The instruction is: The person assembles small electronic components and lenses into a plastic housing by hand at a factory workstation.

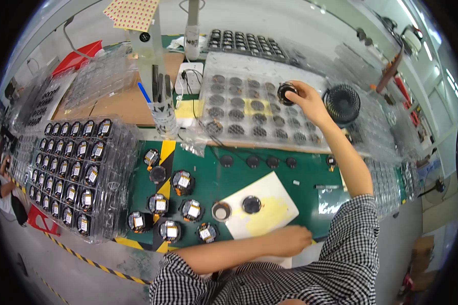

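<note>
My right hand (306,103) reaches out over the far side of the bench. Its fingers and thumb grip a round black part (287,94) with a ring-shaped rim, held above a clear plastic tray (205,109) of round dark parts. Close to the bench's front edge, my left hand (290,240) has its fingers curled; whether anything is in them is hidden. Beside it lies a white board (282,201) with a yellow patch. On that board sits a dark disc (251,204), and a ring-shaped part (221,211) is at its left edge.
Several round black modules (191,209) with white labels stand on the green mat (213,175). Stacked clear trays (118,178) of similar modules rise at the left. A cup of pens (163,116), a small black fan (342,103) and a marker (326,187) surround the work area.
</note>
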Motion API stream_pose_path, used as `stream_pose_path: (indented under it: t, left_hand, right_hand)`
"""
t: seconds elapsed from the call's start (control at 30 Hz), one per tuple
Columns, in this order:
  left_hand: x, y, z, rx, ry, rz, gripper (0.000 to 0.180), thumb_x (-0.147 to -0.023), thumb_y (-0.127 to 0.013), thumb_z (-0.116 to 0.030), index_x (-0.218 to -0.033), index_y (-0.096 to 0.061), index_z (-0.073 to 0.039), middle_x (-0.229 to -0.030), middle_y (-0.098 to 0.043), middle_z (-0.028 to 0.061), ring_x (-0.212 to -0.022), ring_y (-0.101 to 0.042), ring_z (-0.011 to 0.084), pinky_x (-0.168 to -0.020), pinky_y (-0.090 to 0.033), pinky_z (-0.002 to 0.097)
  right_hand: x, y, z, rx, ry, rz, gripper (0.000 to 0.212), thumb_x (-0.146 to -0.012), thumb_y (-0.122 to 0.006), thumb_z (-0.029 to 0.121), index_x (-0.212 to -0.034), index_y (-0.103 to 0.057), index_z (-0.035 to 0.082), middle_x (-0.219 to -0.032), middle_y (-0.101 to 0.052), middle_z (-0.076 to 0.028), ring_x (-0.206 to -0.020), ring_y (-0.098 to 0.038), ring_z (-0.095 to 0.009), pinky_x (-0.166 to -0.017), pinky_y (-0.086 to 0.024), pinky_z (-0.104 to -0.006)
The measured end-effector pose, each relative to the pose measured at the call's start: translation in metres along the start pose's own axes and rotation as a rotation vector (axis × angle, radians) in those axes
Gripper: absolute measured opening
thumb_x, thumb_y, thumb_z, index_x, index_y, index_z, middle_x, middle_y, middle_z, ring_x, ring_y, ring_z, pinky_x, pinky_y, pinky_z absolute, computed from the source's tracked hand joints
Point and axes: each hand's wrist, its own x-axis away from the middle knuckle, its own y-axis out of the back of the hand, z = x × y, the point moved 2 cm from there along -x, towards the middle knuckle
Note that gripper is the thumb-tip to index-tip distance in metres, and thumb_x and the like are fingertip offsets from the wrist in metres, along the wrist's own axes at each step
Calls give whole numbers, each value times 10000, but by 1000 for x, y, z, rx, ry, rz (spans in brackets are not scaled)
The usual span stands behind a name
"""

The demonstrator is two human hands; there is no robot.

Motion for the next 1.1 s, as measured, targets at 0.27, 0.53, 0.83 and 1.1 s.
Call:
stream_pose_path:
  t: [0.27,0.53,0.83,1.1]
  left_hand:
    - [9,25,20,1407,471,-821,569,-1033,-300,-459,-1318,-434,15,-1193,-582,189,-1043,-625,306,-909,-504,415]
    - [6,51,13,1534,656,-962,547,-1021,-335,-488,-1314,-475,-49,-1129,-586,84,-1013,-589,185,-917,-479,363]
    - [14,28,35,1415,724,-1038,259,-1023,-431,-136,-1226,-518,-1,-1106,-572,86,-1014,-581,147,-857,-493,281]
    - [18,18,33,1037,765,-878,693,-955,-557,-75,-1493,-121,-59,-1155,-529,147,-1031,-546,174,-868,-478,303]
  right_hand:
    - [211,-32,42,646,552,57,386,-781,-726,43,-1152,-621,64,-1111,-544,-141,-990,-583,-312,-875,-483,-354]
    - [281,-40,28,877,953,99,350,-768,-652,97,-1117,-680,117,-1071,-587,-92,-1044,-608,-245,-943,-515,-392]
    - [274,-40,28,483,447,347,733,-643,-836,192,-1281,-498,63,-1205,-504,-137,-1178,-513,-358,-920,-506,-429]
    - [268,-55,41,610,102,402,624,-675,-797,118,-1216,-501,25,-1171,-558,-150,-1098,-560,-354,-860,-525,-417]
